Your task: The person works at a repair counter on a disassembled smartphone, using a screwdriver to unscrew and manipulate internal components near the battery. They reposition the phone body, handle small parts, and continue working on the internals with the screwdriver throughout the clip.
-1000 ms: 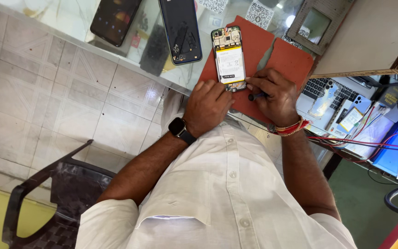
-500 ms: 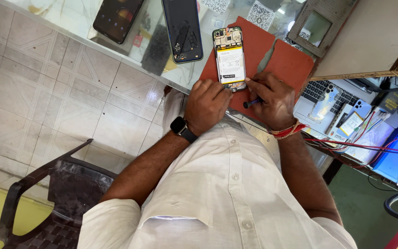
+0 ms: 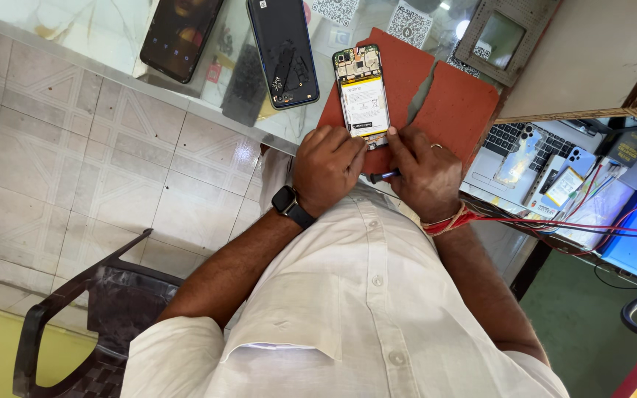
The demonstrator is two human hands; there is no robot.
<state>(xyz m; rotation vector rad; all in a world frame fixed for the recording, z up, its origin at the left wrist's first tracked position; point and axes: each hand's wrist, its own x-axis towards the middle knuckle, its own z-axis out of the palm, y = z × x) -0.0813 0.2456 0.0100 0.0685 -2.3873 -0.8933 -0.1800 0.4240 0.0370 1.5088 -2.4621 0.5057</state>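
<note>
An opened phone (image 3: pixel 363 92) with its back off, battery and circuit board showing, lies on a red work mat (image 3: pixel 451 99) on a glass counter. My left hand (image 3: pixel 326 166), with a black watch at the wrist, grips the phone's near end. My right hand (image 3: pixel 425 173), wearing a ring and red wrist threads, holds a small screwdriver (image 3: pixel 382 176) and touches the phone's near right corner with a finger.
A dark blue phone back cover (image 3: pixel 283 50) and a black phone (image 3: pixel 180 37) lie on the glass counter (image 3: pixel 112 33) to the left. A framed mirror (image 3: pixel 506 37) stands beyond the mat. A shelf of phones, a keyboard (image 3: pixel 506 136) and cables sits at right. A dark plastic chair (image 3: pixel 90 317) stands lower left.
My right hand has shifted left toward the phone's near end, and the screwdriver now lies low between the two hands. My left hand keeps its grip.
</note>
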